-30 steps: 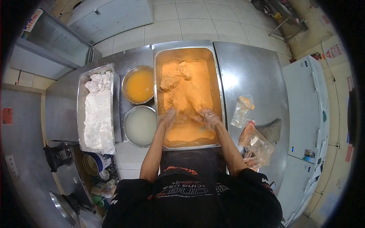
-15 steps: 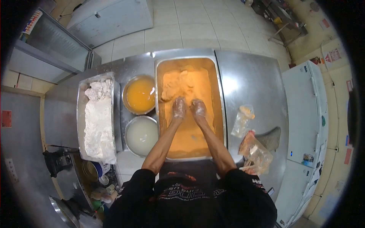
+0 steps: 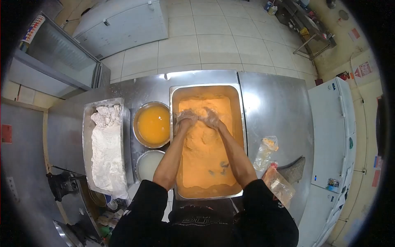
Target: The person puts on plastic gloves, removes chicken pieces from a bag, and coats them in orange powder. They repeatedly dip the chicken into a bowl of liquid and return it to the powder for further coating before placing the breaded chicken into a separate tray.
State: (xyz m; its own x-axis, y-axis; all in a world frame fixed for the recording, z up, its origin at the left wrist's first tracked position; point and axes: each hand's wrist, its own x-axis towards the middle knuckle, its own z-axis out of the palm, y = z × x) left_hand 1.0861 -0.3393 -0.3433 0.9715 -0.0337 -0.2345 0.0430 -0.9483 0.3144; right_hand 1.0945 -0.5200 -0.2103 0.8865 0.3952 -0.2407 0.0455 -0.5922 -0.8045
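A deep metal tray (image 3: pixel 242 136) holds loose orange breading (image 3: pixel 201 164). My left hand (image 3: pixel 187 117) and my right hand (image 3: pixel 211 118), both dusted with crumbs and apparently in thin clear gloves, are at the tray's far half. Their fingers curl inward around an orange-coated lump (image 3: pixel 200 112) between them. The fingertips are partly hidden by breading, and the lump's kind does not show. Left of the tray stand a metal bowl of orange liquid (image 3: pixel 153 125) and a bowl of cloudy whitish liquid (image 3: pixel 149 165), partly covered by my left forearm.
A long container of white flour (image 3: pixel 106 154) with floury lumps at its far end stands at the left. On the steel table (image 3: pixel 275 107) to the right lie plastic bags (image 3: pixel 265 154) and a grey cloth-like piece (image 3: pixel 292 169). A white chest freezer (image 3: pixel 123 29) stands beyond.
Both hands have moved farther into the tray and come closer together around the lump. Dark patches now show in the near breading. The view has tilted up, so the table sits lower.
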